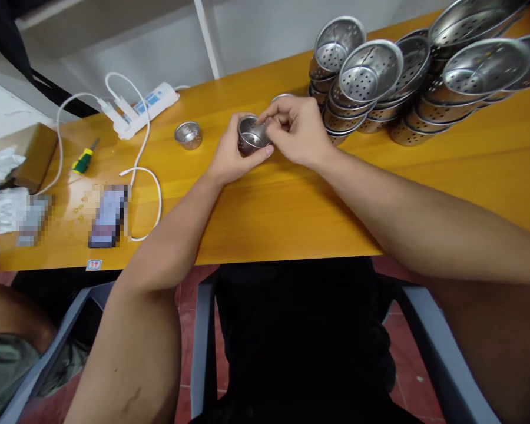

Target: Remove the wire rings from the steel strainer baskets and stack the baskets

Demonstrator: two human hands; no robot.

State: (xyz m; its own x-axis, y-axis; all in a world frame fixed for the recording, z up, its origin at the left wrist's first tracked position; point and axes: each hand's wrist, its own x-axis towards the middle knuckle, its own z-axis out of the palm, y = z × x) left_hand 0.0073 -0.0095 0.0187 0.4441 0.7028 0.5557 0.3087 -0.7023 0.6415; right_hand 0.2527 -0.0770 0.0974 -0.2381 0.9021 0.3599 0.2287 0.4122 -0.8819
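Through the head camera I have a small perforated metal cup (250, 136) just above the middle of my view, tilted toward me over the wooden table (265, 224). My left hand (230, 154) is curled round it, thumb along the near side. My right hand (302, 129) is at the cup's three o'clock, thumb and forefinger drawn together at the rim — I cannot tell what they pinch. From the held cup, a second small cup (188, 135) stands at nine o'clock, stacked strainer cups (371, 76) toward two — and a phone (109, 217) at eight.
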